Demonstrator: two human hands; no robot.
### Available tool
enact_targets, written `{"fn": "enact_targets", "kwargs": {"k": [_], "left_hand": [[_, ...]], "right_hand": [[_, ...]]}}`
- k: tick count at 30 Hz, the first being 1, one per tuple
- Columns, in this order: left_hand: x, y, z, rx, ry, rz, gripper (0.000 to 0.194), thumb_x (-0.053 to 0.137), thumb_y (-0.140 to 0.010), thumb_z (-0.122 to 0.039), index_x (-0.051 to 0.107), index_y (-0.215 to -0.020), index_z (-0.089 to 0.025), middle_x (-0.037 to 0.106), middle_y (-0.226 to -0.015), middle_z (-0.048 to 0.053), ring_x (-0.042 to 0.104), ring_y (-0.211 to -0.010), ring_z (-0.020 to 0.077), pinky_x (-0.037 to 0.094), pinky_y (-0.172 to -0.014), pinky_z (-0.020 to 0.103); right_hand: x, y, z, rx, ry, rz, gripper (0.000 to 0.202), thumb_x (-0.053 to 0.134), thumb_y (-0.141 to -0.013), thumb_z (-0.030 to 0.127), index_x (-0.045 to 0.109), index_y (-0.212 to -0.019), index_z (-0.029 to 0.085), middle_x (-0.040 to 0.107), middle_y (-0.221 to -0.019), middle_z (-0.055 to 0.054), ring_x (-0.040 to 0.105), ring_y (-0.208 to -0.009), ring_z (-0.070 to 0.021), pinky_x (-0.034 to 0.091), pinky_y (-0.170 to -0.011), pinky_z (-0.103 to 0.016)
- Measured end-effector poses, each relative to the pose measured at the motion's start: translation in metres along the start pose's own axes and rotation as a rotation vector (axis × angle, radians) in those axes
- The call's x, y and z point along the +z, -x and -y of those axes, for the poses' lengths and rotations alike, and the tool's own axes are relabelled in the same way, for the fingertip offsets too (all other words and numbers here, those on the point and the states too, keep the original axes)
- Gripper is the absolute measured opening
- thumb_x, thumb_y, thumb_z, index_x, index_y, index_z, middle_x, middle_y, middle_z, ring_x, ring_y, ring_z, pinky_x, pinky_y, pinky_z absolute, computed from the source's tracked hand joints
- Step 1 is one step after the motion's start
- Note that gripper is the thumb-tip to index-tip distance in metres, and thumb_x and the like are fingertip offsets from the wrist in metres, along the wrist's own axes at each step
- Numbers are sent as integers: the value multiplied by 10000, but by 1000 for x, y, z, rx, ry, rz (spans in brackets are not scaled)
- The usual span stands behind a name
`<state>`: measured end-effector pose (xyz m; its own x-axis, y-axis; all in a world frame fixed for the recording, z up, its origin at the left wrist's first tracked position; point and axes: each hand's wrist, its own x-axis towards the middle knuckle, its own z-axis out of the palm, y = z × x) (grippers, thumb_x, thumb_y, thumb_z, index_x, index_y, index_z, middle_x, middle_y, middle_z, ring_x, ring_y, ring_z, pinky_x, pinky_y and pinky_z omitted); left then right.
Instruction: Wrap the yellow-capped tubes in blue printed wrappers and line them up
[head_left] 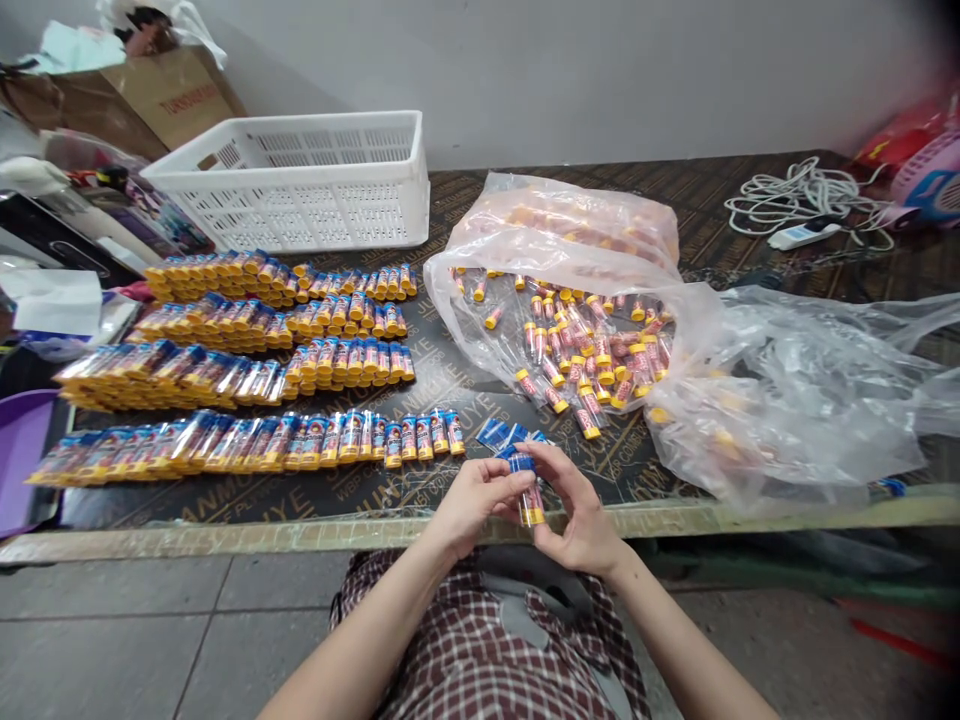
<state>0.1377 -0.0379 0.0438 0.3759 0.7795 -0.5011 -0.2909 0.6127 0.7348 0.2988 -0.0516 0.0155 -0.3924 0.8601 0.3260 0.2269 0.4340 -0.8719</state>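
Observation:
Near the table's front edge, a small clear tube with a yellow cap stands roughly upright between my hands, with a blue printed sleeve around its upper part. My left hand pinches the sleeve and tube from the left, thumb across the front. From the right, my right hand grips the same tube, fingers at its top and thumb near the yellow cap. Just behind my hands lie several flat blue sleeves, partly hidden by my fingers. Tubes with blue sleeves lie in rows to the left.
A clear plastic bag of yellow-capped tubes lies open beyond my right hand. A white basket stands at the back left. Crumpled plastic covers the right side, with a coiled white cable behind it. A purple basin is at far left.

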Motion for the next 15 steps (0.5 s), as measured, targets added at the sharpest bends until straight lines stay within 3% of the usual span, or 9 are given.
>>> {"fn": "enact_targets", "kwargs": {"k": [11, 13, 15], "left_hand": [[3, 0, 1, 14, 4, -15, 394, 780, -570, -432, 611, -709, -104, 602, -629, 10, 550, -537, 88, 432, -521, 202], [-5, -3, -2, 42, -59, -64, 403, 770, -568, -452, 583, -697, -119, 603, -615, 8, 546, -522, 95, 432, -523, 214], [-20, -8, -10, 130, -206, -195, 417, 757, -577, -461, 574, -768, -139, 596, -572, -8, 524, -481, 100, 415, -506, 220]], "right_hand": [[5, -1, 3, 21, -92, -31, 840, 521, -622, 36, 275, -1391, 271, 411, -1364, -79, 436, -1245, -253, 384, -1052, -426], [3, -2, 4, 36, -80, -15, 844, 552, -659, 65, 230, -1411, 272, 347, -1415, -87, 414, -1260, -255, 383, -1051, -433], [0, -3, 3, 50, -52, -16, 835, 580, -700, 114, 197, -1425, 271, 277, -1456, -93, 400, -1268, -260, 378, -1050, -443]]}}
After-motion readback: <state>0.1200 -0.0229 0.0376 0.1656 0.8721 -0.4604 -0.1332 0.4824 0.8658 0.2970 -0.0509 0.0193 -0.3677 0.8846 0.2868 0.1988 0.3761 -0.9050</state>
